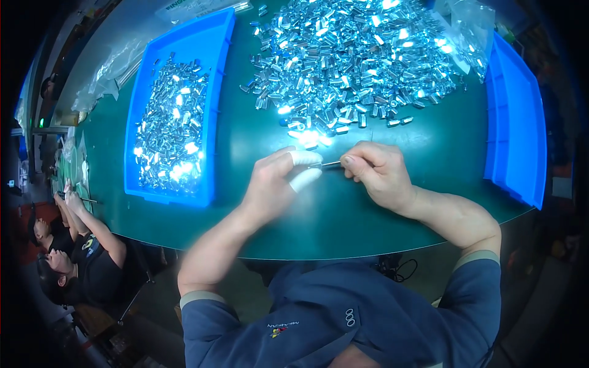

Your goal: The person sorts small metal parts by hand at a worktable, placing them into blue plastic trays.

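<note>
Place: we take this for a workshop or factory floor where small metal parts are handled by hand.
Tabletop (429, 162): broad and green, which we read as a work station.
Metal pieces (350, 61): a great heap of shiny, look-alike ones, far more than we would expect in a home.
Left blue tray (211, 153): shallow, and we see many more small shiny parts inside.
Right blue tray (515, 122): matching in colour, at the opposite side.
White finger covers (305, 180): work wear we notice on the left hand (264, 190).
Co-workers (104, 264): at least two, in dark tops, whom we see at the far left.
</note>
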{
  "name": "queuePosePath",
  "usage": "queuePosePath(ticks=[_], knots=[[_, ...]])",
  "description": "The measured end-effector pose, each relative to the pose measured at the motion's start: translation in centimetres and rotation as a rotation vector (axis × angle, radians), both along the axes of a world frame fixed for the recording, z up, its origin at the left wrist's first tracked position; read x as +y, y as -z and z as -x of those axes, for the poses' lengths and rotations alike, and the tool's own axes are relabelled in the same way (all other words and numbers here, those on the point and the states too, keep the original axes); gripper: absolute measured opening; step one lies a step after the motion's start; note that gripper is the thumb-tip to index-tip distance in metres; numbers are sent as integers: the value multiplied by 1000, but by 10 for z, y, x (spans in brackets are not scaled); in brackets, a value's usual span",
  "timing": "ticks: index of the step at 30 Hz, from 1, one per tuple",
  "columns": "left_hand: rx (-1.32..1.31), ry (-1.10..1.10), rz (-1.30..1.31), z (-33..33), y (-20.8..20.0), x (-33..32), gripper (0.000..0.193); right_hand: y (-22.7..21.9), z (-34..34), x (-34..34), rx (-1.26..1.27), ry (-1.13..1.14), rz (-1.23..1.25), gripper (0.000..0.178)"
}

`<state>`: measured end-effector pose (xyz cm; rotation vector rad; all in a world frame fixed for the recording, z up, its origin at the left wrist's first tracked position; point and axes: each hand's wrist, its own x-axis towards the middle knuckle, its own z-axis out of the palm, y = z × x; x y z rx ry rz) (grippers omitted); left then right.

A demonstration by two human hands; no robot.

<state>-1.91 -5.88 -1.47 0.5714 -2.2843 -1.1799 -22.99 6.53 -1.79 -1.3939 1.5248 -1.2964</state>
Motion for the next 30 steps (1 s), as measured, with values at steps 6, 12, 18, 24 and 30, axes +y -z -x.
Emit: queuePosePath(ticks=[6, 12, 18, 24, 30], knots=[[36, 69, 20, 5, -1, 1, 20, 0, 1, -1, 182, -116, -4, 22], [5, 23, -34, 2, -2, 0, 19, -10, -2, -2, 98, -55, -39, 19], [70, 55, 178, 5, 1, -2, 20, 0, -4, -2, 125, -30, 23, 27], [-14, 57, 259, 3, -5, -1, 22, -2, -5, -2, 34, -32, -51, 38], [-4, -112, 477, -8, -22, -15, 17, -1, 2, -3, -110, 34, -73, 40]])
